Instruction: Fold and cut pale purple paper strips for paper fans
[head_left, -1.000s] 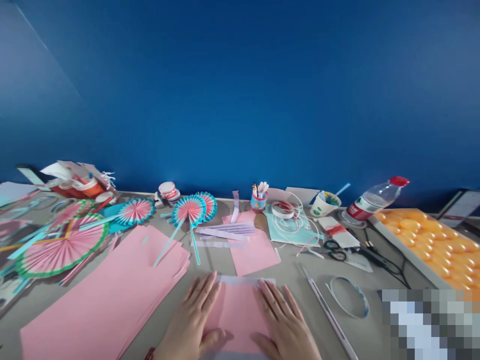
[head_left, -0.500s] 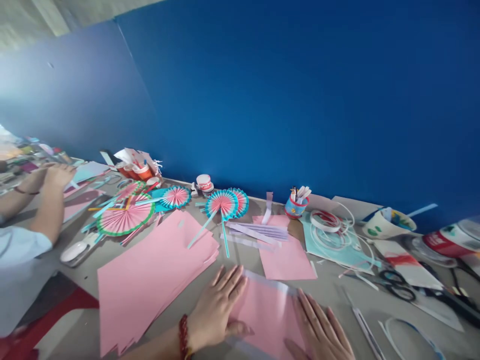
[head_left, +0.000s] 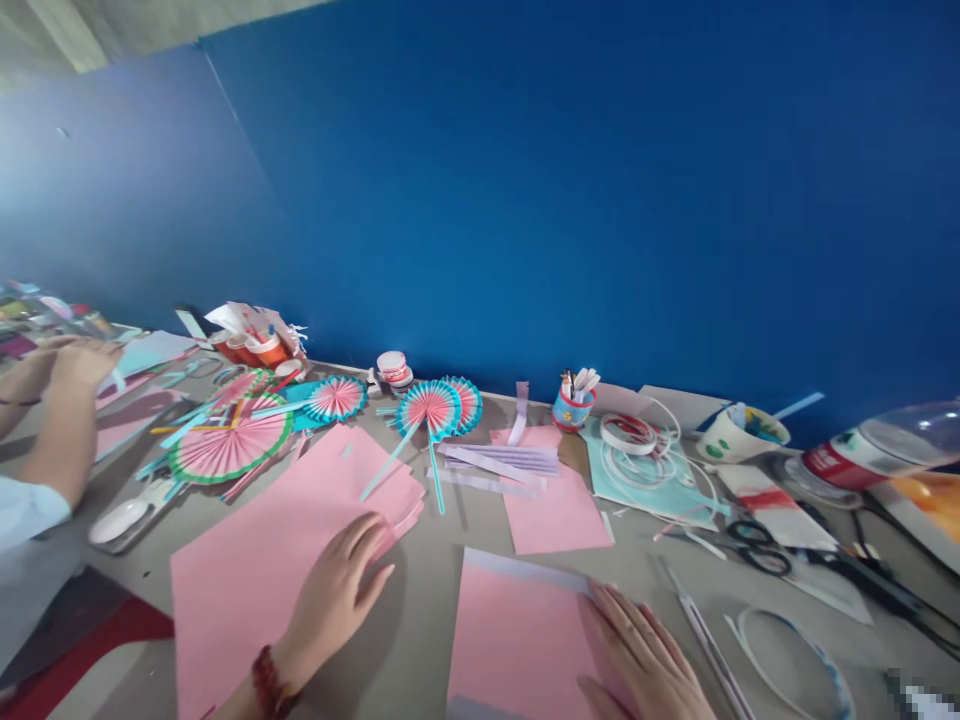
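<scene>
A co-worker's hands point(head_left: 56, 365) work at far left. The left hand point(head_left: 337, 580) lies flat, fingers spread open, on the pink paper stack point(head_left: 270, 560), gripping nothing; a careless drag could fan the loose sheets. The right hand point(head_left: 645, 665), also open, presses the pink sheet point(head_left: 517, 640) to the tabletop point(head_left: 427, 620); uneven pressure may skew it.

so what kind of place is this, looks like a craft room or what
Probably a shared craft table, maybe in a class or workshop. Finished paper fans lie along it, a stack of pink paper sits under the left hand, and scissors and tape rolls lie nearby. Another person's hands work at the left.
</scene>
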